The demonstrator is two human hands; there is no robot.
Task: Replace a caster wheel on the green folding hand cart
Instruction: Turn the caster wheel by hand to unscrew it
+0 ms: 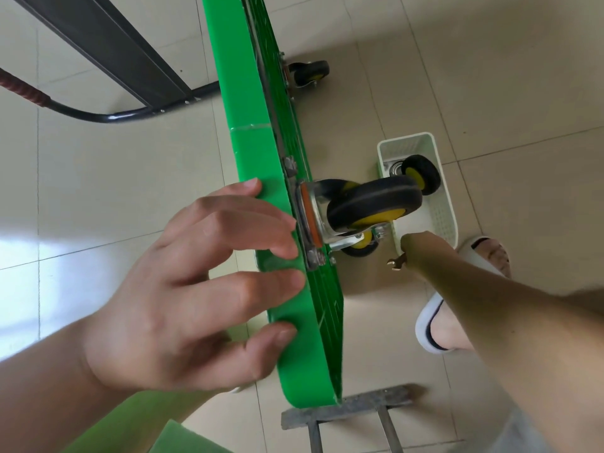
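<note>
Green cart deck (251, 103) stood on edge, caster wheel (372, 204) bolted near our end. Our left hand (183, 289) was spread, fingertips on the deck rim. Our right hand (412, 248) was low by the white basket (434, 138), a wrench (396, 260) poking out beside it; we couldn't tell its grip.

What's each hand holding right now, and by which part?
Left hand holds nothing; its spread fingers rest on the upper edge of the green cart deck. Right hand grips a wrench; only its open end shows, the grip spot is hidden.
</note>
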